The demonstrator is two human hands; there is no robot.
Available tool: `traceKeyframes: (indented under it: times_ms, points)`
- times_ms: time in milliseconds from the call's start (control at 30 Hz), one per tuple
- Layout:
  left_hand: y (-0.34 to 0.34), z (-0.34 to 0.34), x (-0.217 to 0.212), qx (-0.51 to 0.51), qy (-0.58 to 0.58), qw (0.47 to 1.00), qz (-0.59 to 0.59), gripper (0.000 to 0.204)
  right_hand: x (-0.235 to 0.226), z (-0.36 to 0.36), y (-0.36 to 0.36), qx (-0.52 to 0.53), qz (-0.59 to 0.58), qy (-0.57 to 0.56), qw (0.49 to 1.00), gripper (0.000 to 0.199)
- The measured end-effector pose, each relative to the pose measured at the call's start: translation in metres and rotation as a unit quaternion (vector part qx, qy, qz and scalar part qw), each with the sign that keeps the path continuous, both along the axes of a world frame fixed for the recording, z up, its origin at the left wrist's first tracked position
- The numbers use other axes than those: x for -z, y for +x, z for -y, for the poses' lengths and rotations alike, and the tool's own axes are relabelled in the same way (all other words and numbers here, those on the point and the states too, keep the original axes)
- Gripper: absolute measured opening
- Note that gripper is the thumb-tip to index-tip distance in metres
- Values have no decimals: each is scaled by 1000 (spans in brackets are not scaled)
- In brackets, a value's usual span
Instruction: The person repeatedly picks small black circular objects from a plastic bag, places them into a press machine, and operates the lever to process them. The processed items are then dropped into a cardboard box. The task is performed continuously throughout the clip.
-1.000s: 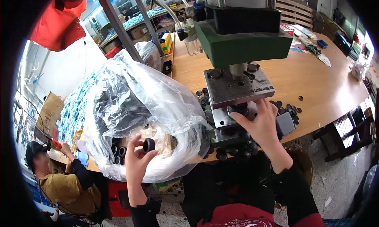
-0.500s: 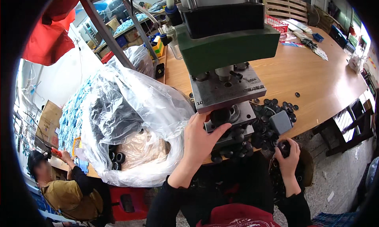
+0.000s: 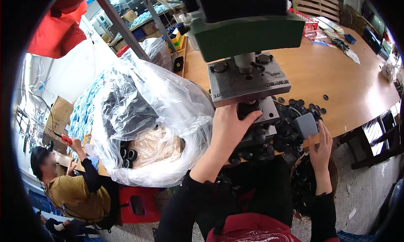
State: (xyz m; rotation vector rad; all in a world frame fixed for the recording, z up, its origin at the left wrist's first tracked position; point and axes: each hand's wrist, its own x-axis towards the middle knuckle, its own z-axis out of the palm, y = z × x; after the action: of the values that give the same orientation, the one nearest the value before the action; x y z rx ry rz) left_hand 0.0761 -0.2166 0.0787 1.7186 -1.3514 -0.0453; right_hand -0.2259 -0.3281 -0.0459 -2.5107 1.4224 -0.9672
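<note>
My left hand (image 3: 228, 127) reaches into a green press (image 3: 248, 37), thumb and fingers closed round a black wheel-like part (image 3: 247, 110). That part sits below the thick steel upper plate (image 3: 248, 88), over the lower steel block (image 3: 269, 109); the fingertips are partly hidden by the plate. At the right, my right hand (image 3: 320, 151) lies with its fingers stretched along the near right edge of a small grey box (image 3: 306, 125), touching it. No part shows in this hand. Loose black round parts (image 3: 290, 134) lie heaped about the box.
Left of the press spreads a large clear plastic bag (image 3: 168, 103) with black wheels (image 3: 128, 157) in it. Below the table edge stands a bin (image 3: 303, 183) of black parts. Another person (image 3: 75, 183) sits at the far left, holding a red tool (image 3: 66, 139). A red crate (image 3: 309, 25) stands behind.
My right hand has let go of a black round part and moved up to the grey box. My left hand still holds its part in the press. The whole view has shifted slightly.
</note>
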Motion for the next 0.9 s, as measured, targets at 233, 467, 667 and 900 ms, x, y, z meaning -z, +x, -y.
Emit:
traceKeyframes:
  times_ms: [233,467,667,900]
  points:
    - [3,-75,22,-42,-109,993,-20,46,-18,18,56,42,-233,49,970,55]
    - [206,-257,63,-432,288,810,274,42,-6,23,39,-40,-64,66,995,50]
    - [257,-284,74,-321,477,784,233,56,-38,-29,69,-98,66,-82,990,39]
    - [145,-232,13,-72,92,980,-162,58,-115,-50,150,-150,110,-75,980,63]
